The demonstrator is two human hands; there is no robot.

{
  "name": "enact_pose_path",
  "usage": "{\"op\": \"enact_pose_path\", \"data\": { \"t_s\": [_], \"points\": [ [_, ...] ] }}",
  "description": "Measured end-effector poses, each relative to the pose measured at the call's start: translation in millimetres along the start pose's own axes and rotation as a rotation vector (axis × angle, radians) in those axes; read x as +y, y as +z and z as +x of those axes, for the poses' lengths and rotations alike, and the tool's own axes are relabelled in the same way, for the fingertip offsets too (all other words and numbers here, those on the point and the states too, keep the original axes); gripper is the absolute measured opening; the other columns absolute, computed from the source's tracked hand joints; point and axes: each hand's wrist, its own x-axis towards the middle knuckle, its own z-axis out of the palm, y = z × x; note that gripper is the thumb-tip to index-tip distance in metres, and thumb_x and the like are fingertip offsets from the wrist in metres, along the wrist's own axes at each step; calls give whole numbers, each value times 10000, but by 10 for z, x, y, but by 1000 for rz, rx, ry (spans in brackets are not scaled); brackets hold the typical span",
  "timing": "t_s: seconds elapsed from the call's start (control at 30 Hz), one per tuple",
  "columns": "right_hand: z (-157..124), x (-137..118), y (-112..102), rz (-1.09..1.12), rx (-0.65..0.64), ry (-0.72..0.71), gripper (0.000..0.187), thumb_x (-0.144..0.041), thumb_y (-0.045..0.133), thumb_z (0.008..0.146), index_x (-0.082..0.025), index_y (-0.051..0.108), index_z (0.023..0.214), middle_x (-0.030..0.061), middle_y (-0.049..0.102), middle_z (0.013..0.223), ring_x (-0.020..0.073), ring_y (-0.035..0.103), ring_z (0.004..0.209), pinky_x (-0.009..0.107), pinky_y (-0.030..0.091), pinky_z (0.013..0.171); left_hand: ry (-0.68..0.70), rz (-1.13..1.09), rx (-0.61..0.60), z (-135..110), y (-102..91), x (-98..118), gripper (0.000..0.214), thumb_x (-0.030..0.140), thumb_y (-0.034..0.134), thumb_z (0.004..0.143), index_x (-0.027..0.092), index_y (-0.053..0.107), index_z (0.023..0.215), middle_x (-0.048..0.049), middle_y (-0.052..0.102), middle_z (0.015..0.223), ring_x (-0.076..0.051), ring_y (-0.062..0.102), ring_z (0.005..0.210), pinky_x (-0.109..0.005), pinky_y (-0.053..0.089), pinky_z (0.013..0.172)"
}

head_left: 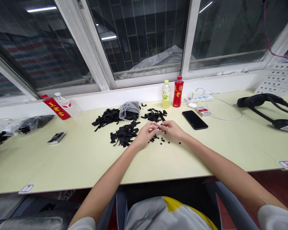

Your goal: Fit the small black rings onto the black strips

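Note:
My left hand and my right hand meet fingertip to fingertip just above the table. Both are closed in a pinch around a small black piece, mostly hidden by the fingers, so I cannot tell its exact kind. Under and in front of the fingers lie scattered small black rings. Left of my left hand is a pile of short black fabric strips. Another heap of black strips lies just beyond my hands, and a larger heap farther back left.
A clear plastic bag sits on the back heap. Behind stand a yellow-green drink bottle and a red bottle. To the right are a black phone, a small box, a white cable and a black headset.

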Motion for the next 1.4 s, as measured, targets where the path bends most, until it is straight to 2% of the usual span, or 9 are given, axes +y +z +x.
{"op": "enact_pose_path", "data": {
  "t_s": [0.07,0.2,0.4,0.57,0.73,0.93,1.2,1.3,1.4],
  "points": [
    [-6,18,21,-18,-21,-22,624,-831,936,915,-259,744,752,36,721,756,247,622,812,391,521,802,22,-38,-17,3,6,-4,627,792,1007,994,182,868,948,-222,869,1447,-323,762,1209,-419,628,1001],
    [8,75,18,-75,-32,-52,444,-665,911,988,-253,837,839,90,873,892,289,719,897,428,595,911,-52,-109,-67,22,4,-49,672,832,1042,958,178,887,989,-154,908,1095,-290,756,1024,-427,641,974],
    [47,135,-76,-234,132,-85,231,-444,861,1018,-262,853,876,102,928,1044,325,797,1009,447,622,987,-140,-91,137,113,-116,-212,562,732,1060,940,197,899,1003,-109,892,997,-236,714,889,-390,644,874],
    [3,126,8,-336,-59,-182,140,-320,877,1037,-250,931,929,114,929,1078,332,824,1044,457,642,1020,-159,-79,246,178,-217,-340,441,613,1057,935,210,901,1023,-95,893,973,-211,686,839,-357,629,830],
    [-27,187,150,-510,-129,-274,159,-243,865,1112,-272,980,1006,132,888,1077,359,815,1108,503,648,1111,-153,-12,216,180,-207,-369,430,631,1008,955,227,872,1009,-95,890,1002,-245,726,896,-377,642,868],
    [-2,265,155,-647,-148,-301,200,-200,819,1151,-278,996,1103,146,847,1138,370,789,1146,509,645,1116,-150,47,146,159,-178,-369,418,634,956,986,238,826,953,-86,856,990,-257,731,917,-388,650,908],
    [-8,247,128,-679,-119,-306,186,-98,835,1106,-258,882,1025,101,832,1089,329,772,1101,438,628,1052,-171,40,104,141,-126,-390,406,606,946,990,221,827,941,-88,850,978,-242,710,879,-368,622,856],
    [-3,245,134,-675,-128,-312,191,-85,797,1112,-245,902,1102,110,848,1125,330,777,1124,458,637,1081,-164,45,116,142,-124,-384,417,620,954,983,225,832,929,-85,853,958,-241,706,868,-364,618,839],
    [7,241,136,-675,-139,-321,185,-107,826,1100,-259,905,1032,120,846,1125,338,773,1110,478,643,1083,-144,49,125,139,-130,-374,430,631,958,978,227,829,908,-87,853,941,-241,695,858,-358,600,810]
  ]
}}
